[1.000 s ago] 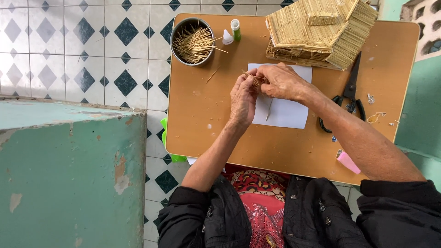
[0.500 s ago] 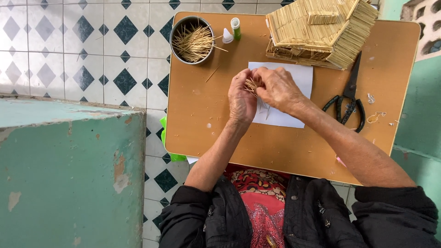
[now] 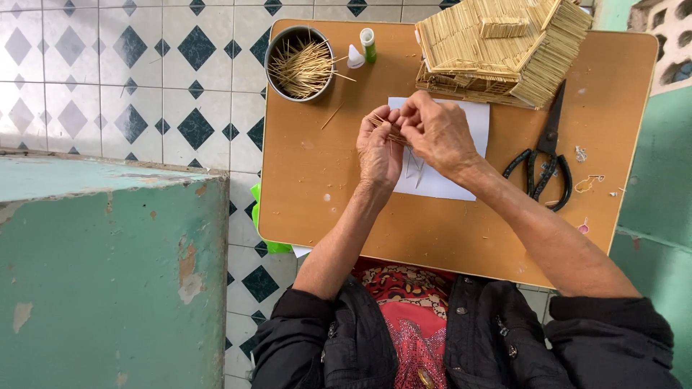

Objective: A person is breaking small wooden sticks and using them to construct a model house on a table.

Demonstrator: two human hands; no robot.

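Observation:
My left hand (image 3: 380, 153) grips a small bundle of toothpicks (image 3: 384, 131) above a white sheet of paper (image 3: 440, 176) on the small brown table (image 3: 317, 180). My right hand (image 3: 436, 131) meets it from the right, its fingertips pinching at the same bundle. A few loose sticks lie on the paper under my hands. A model house of toothpicks (image 3: 501, 47) stands at the far right of the table, just beyond my right hand.
A metal tin of toothpicks (image 3: 300, 65) and a green-capped glue bottle (image 3: 369, 45) with a white cap (image 3: 355, 57) stand at the far left. Black scissors (image 3: 548, 155) lie to the right. A worn green ledge (image 3: 108, 274) rises at my left over tiled floor (image 3: 130, 79).
Both hands shifted slightly over the paper while working the bundle. My right forearm swung in, and the scissors' handles now show.

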